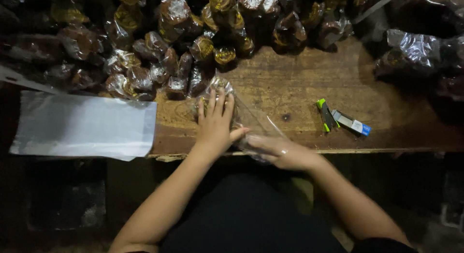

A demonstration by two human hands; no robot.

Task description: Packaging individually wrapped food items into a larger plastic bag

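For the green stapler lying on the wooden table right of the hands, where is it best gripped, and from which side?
Probably across the long sides of the green stapler, near its middle, coming from above. It lies flat on the wooden table, running roughly away from the person, with bare wood on its left. The small box crowds its right side, so the right hand is nearer.

Bench (299, 84): brown wood, worn, with a dark knot spot. Wrapped cakes (193, 45): dark brown in clear glossy film, each bearing a round yellow-gold label. Clear bag (256, 122): colourless, transparent. Flat bags (84, 125): pale, translucent grey-white. Stapler (326, 115): dark body with bright green ends. Staple box (352, 122): grey-white with a blue end.
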